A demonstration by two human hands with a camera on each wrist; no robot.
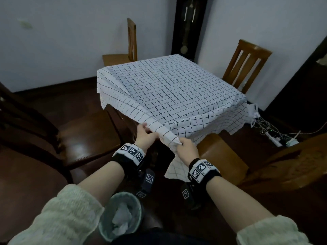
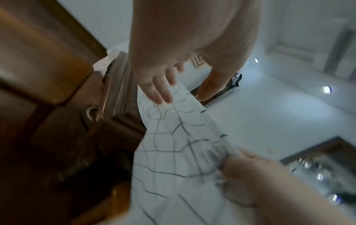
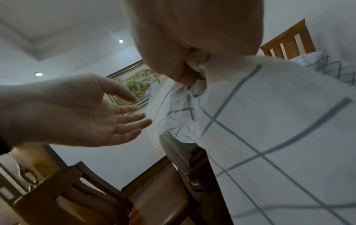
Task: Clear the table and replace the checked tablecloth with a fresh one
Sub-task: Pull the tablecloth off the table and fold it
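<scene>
At bottom centre of the head view, the near corner of the checked tablecloth (image 1: 169, 96) is pinched by the right hand (image 1: 185, 147); the left hand (image 1: 144, 137) is spread, fingers touching the fold. Draped over the table mid-frame, it looks light and limp, best gathered by corners.

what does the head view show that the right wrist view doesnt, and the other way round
Only the head view shows the whole checked tablecloth spread over the table, the mesh waste bin with crumpled paper by the person's feet, the power strip and cables on the floor, and the pendulum clock.

Only the right wrist view shows a framed landscape painting and recessed ceiling lights.

Both show the right hand pinching the cloth's corner, the left hand beside it with fingers extended, and wooden chairs.
</scene>
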